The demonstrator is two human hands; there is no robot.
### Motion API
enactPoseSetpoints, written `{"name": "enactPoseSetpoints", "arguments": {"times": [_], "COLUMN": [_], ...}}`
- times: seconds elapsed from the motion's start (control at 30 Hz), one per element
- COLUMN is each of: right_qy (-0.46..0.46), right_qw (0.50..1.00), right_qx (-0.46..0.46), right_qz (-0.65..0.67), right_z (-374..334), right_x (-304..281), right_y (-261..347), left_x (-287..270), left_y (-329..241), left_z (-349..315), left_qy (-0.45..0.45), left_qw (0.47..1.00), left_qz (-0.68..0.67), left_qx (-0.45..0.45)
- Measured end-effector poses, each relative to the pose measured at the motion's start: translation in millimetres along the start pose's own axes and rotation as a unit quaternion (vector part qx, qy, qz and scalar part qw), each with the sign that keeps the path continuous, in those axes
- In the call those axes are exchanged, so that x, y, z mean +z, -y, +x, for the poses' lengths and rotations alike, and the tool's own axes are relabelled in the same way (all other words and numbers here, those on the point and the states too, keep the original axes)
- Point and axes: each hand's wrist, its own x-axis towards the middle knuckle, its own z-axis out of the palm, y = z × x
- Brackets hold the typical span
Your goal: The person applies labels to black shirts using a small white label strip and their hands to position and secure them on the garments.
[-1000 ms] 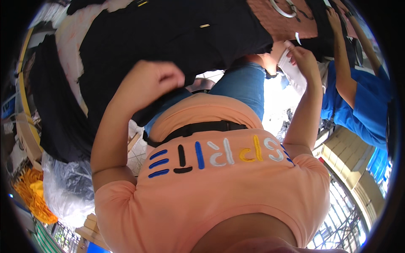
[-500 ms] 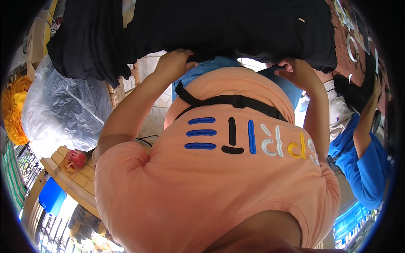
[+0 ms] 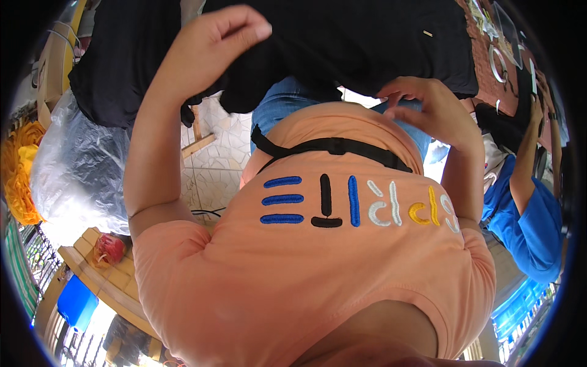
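Observation:
A black cloth garment with a small gold-coloured metal tag lies spread in front of me, its near edge hanging by my lap. My left hand is over its left part, palm down and fingers loosely bent; no cloth shows pinched in it. By the near right edge is my right hand, its thumb and fingers bent and apart, with nothing visible between them. More black cloth hangs in folds at the left.
A large clear plastic bag stands at left beside orange-yellow cloth. A red bundle rests on a wooden bench. At right, a person in a blue shirt handles black cloth; a white ring lies on the reddish-brown tabletop.
My left hand has left the garment's near edge and moved up and left over it. My right hand has turned slightly near the edge. The garment has shifted a little left.

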Motion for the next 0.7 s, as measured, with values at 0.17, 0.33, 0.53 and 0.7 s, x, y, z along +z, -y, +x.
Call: {"name": "enactPoseSetpoints", "arguments": {"times": [0.17, 0.33, 0.53, 0.7], "right_qy": [0.012, -0.566, -0.422, -0.285], "right_qw": [0.981, 0.765, 0.895, 0.909], "right_qx": [-0.134, -0.126, -0.123, -0.189], "right_qz": [0.141, -0.281, 0.069, 0.239], "right_z": [40, 220, 249, 197], "right_x": [25, -30, -88, -89], "right_y": [44, -77, -11, 33], "left_x": [-9, -35, -145, -252], "left_y": [-74, -155, -162, -138], "left_z": [35, 61, 31, 70], "left_qy": [-0.088, -0.173, -0.349, -0.407], "left_qw": [0.99, 0.946, 0.887, 0.862], "left_qz": [-0.112, -0.174, -0.155, -0.147], "left_qx": [0.008, 0.21, 0.261, 0.264]}}
